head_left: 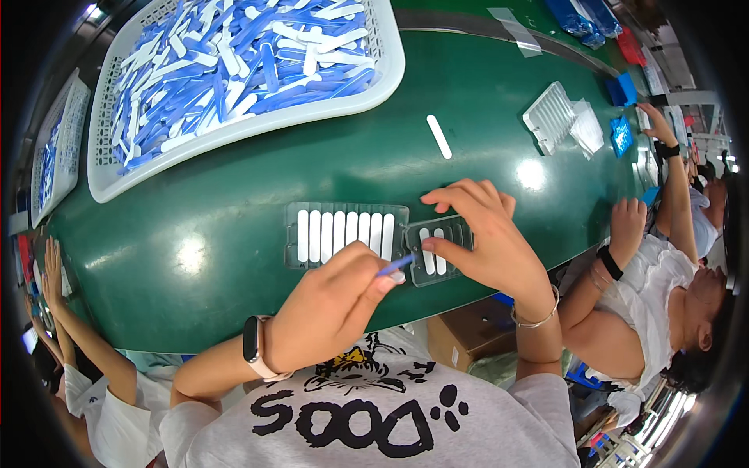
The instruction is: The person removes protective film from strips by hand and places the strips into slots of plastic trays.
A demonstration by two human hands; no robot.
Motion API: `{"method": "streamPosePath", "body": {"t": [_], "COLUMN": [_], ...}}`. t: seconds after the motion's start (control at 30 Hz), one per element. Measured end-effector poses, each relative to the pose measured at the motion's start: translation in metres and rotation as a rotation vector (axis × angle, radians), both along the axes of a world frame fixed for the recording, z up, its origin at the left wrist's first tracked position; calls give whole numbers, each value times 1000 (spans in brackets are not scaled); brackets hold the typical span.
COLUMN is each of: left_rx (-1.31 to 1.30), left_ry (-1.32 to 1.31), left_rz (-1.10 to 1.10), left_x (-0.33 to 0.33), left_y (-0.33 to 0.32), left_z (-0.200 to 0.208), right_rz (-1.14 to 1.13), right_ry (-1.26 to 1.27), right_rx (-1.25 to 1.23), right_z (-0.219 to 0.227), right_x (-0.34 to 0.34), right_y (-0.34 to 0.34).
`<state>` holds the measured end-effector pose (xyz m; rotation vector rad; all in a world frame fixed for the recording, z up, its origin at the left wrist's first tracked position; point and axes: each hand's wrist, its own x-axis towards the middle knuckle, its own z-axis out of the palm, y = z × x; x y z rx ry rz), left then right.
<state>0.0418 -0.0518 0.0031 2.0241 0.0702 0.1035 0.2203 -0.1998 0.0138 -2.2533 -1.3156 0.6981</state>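
Note:
My left hand [331,300] is closed in a pinch on a small flat strip [395,266], blue along one side with a whitish end. Just beneath it lies a clear tray [294,234] with narrow slots, holding several white round-ended strips [339,230] side by side. Joined to or touching that tray on the right is another clear slotted section [460,234], with white strips [441,253] in it. My right hand [488,242] hovers over this section, fingers curved and apart, thumb at or close to a strip; contact is hard to tell.
A big white basket [390,78] heaped with blue and white strips stands at the far left, a second basket [74,148] beside it. One loose white strip [439,137] lies on the green table [234,242]. Farther right sits another clear tray [550,117]. Other people work at both sides.

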Motion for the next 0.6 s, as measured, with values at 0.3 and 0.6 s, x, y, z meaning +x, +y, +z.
{"method": "streamPosePath", "body": {"t": [0.3,0.6], "left_rx": [-1063,-921], "left_ry": [586,503], "left_rz": [64,-9], "left_x": [8,15], "left_y": [-3,-15], "left_z": [13,10], "right_rz": [-54,-90], "right_ry": [-58,534], "right_rx": [-22,356], "right_z": [3,8], "right_x": [-3,-8], "right_y": [-2,-5]}}
